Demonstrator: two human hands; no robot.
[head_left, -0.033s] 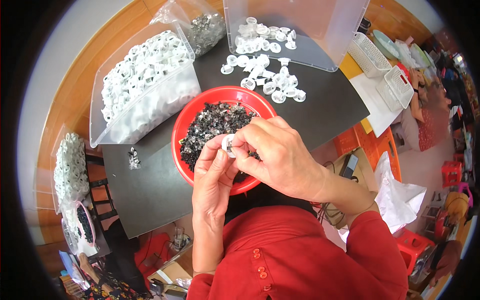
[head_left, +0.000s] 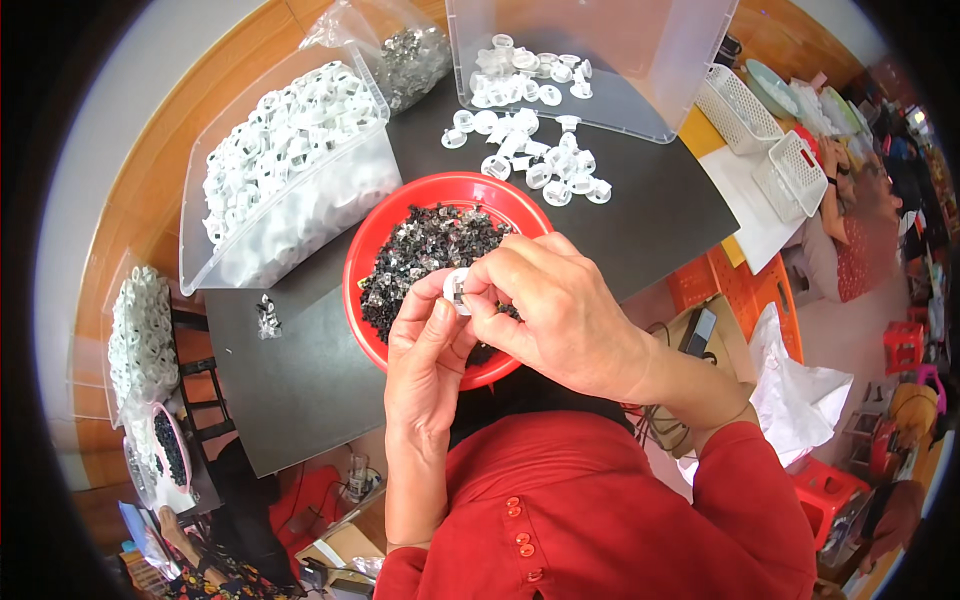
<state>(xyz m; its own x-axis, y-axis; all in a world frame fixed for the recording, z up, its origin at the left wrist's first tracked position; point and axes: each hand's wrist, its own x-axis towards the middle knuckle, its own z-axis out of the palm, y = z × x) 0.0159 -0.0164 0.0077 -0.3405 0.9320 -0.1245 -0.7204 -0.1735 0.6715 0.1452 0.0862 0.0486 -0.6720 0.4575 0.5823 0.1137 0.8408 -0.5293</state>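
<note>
Above a red basin [head_left: 358,322], my left hand [head_left: 420,365] pinches a small round white plastic part [head_left: 453,281] with a dark slot in its middle. My right hand [head_left: 562,312] closes on the same part from the right, thumb and forefinger pressed to the slot. Whether a smaller piece sits between those fingertips I cannot tell. Small black and clear pieces [head_left: 425,240] heap up in the basin beneath both hands, which cover some of them. Loose white round parts [head_left: 560,168] lie scattered on the dark table [head_left: 650,205] beyond the basin.
A clear bin [head_left: 290,240] full of white parts stands left of the basin. Behind lie a bag of small pieces [head_left: 412,65] and a tipped clear bin [head_left: 610,60] with white parts. A few small pieces [head_left: 268,318] lie at left. White baskets [head_left: 740,108] and another person [head_left: 850,235] are at right.
</note>
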